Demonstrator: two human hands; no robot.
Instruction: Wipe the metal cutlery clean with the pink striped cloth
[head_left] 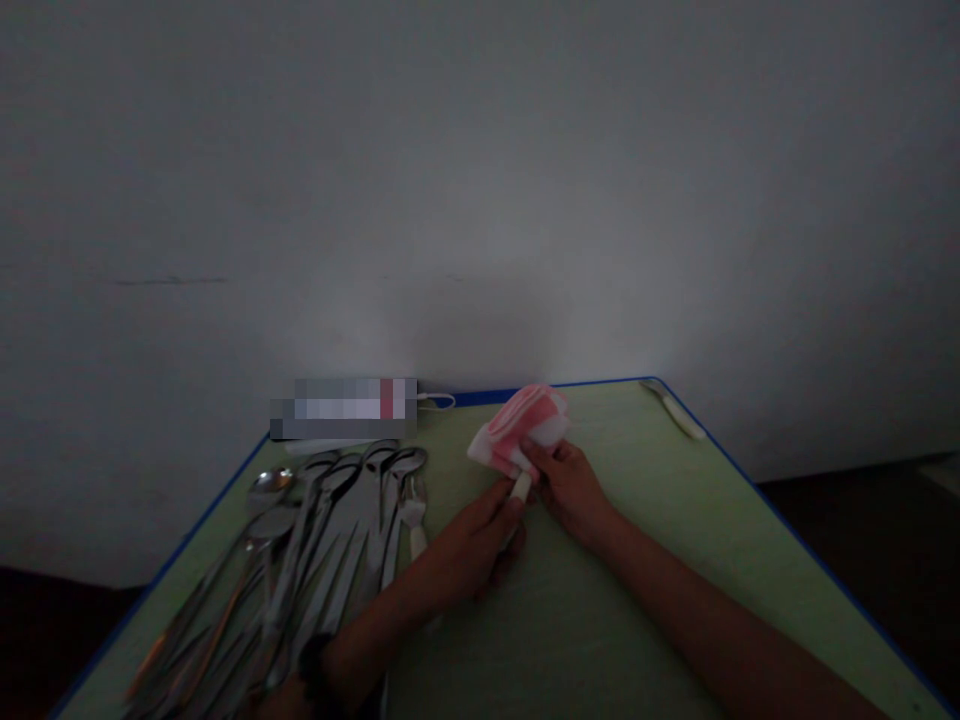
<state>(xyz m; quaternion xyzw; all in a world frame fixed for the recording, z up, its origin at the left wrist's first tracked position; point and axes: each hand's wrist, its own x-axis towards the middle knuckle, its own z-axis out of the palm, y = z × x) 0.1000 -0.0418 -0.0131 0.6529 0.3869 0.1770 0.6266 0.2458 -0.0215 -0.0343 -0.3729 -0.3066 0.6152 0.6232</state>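
Note:
My left hand (487, 525) is closed around the pale handle (521, 487) of a utensil, held above the middle of the table. A folded pink and white cloth (525, 425) covers the utensil's far end, so its kind is hidden. My right hand (568, 485) pinches the cloth around that end, thumb on top. Just left of my left hand lies a fork (414, 515) with a pale handle, partly behind my wrist.
Several spoons (341, 475), ladles and knives (349, 575) lie in a pile on the left of the green table (622, 620). A pale-handled utensil (679, 412) rests by the right edge. A blurred-out box (345, 408) with a white cord stands against the wall.

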